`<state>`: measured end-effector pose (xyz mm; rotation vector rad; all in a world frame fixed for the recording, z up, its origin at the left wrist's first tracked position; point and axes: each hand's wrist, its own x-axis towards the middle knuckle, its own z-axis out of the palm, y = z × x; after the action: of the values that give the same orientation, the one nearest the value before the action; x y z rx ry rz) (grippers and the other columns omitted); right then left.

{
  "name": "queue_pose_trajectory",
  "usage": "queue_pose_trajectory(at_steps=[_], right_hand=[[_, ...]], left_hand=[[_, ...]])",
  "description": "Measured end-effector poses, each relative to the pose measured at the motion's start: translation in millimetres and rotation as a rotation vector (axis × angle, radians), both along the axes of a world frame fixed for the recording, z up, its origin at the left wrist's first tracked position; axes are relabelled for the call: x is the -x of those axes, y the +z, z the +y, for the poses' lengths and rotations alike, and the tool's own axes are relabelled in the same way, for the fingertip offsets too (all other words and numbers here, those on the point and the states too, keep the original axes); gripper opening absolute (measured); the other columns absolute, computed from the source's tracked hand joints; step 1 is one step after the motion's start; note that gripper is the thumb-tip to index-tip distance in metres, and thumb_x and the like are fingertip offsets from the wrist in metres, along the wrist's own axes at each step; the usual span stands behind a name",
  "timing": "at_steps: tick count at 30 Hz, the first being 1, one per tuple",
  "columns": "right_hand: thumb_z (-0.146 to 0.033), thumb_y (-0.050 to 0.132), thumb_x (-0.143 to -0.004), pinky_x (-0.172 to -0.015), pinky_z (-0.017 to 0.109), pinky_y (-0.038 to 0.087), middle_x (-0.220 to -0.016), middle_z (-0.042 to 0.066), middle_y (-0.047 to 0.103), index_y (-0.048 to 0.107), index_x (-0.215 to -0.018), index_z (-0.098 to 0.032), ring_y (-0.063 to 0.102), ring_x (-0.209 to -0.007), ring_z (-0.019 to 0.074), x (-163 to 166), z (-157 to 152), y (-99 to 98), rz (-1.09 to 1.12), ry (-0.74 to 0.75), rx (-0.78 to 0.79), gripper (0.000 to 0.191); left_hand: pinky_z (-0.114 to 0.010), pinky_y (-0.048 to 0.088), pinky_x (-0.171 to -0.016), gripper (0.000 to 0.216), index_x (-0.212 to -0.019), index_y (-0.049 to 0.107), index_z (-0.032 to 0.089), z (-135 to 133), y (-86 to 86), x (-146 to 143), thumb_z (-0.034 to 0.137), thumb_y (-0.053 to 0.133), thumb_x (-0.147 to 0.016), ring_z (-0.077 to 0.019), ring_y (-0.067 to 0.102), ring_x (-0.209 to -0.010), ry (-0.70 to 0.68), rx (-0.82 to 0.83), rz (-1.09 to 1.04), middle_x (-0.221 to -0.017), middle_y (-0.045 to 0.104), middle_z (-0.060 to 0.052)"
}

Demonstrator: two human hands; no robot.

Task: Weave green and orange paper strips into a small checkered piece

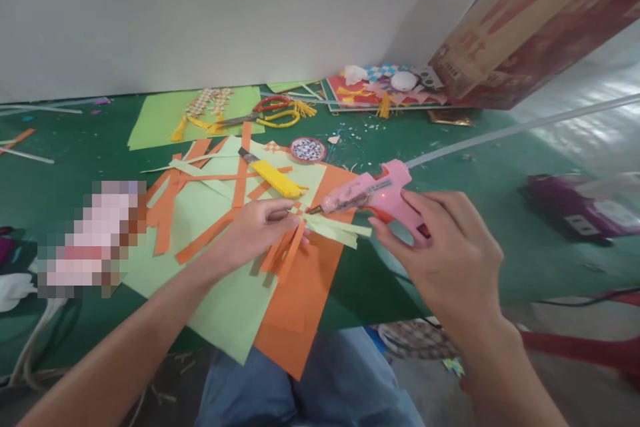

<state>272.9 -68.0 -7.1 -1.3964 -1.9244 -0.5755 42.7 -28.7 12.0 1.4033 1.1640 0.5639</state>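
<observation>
My right hand [445, 247] is wrapped round a pink hot glue gun [373, 193], with a clear glue stick [465, 137] running out of its back. The nozzle touches or nearly touches a small woven piece of orange and pale green paper strips [299, 212], which my left hand [257, 230] pinches. Loose strip ends [340, 230] fan out to the right and downward from the weave. Beneath lie pale green paper [225, 307] and orange paper [305, 300]. Just beyond my left hand a yellow utility knife [273, 173] rests on the paper.
Red and yellow-handled scissors [273, 113] and woven tasselled pieces [207, 107] lie farther back. A round dish of small black and white bits [307, 149] stands mid-table. Left is a blurred-out object [93, 240] with cables. A paper bag [520, 33] and a purple pouch [580, 207] are right.
</observation>
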Motion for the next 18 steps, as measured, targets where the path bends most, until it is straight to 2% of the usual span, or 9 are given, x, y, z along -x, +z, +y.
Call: queue_pose_trajectory(at_steps=[7, 13, 18], right_hand=[[-0.023, 0.064, -0.082, -0.060, 0.033, 0.053, -0.081, 0.009, 0.062, 0.057, -0.098, -0.017, 0.060, -0.068, 0.0202, 1.6, -0.6, 1.8, 0.015, -0.030, -0.019, 0.018], [-0.031, 0.069, -0.078, -0.053, 0.026, 0.051, -0.078, 0.006, 0.063, 0.060, -0.091, -0.017, 0.058, -0.058, 0.0139, -1.6, 2.2, 0.9, 0.067, -0.054, -0.081, 0.021], [-0.029, 0.070, -0.076, -0.057, 0.027, 0.052, -0.078, 0.007, 0.065, 0.062, -0.089, -0.019, 0.063, -0.064, 0.0173, -7.1, 2.6, 1.2, 0.119, -0.099, -0.055, 0.019]], left_hand=[[-0.032, 0.050, -0.081, 0.024, -0.078, 0.064, 0.016, 2.2, 0.3, -1.0, 0.037, 0.057, -0.087, -0.0201, 0.070, -0.081, -0.025, -0.033, 0.044, -0.080, 0.073, -0.005], [-0.031, 0.049, -0.081, 0.023, -0.080, 0.064, 0.017, 1.5, 0.6, -0.4, 0.037, 0.056, -0.087, -0.0195, 0.070, -0.080, -0.006, -0.006, 0.033, -0.079, 0.074, -0.004], [-0.031, 0.049, -0.081, 0.024, -0.072, 0.063, 0.017, 0.7, 4.1, -2.6, 0.038, 0.060, -0.084, -0.0194, 0.069, -0.079, 0.016, -0.018, 0.037, -0.078, 0.073, -0.003]])
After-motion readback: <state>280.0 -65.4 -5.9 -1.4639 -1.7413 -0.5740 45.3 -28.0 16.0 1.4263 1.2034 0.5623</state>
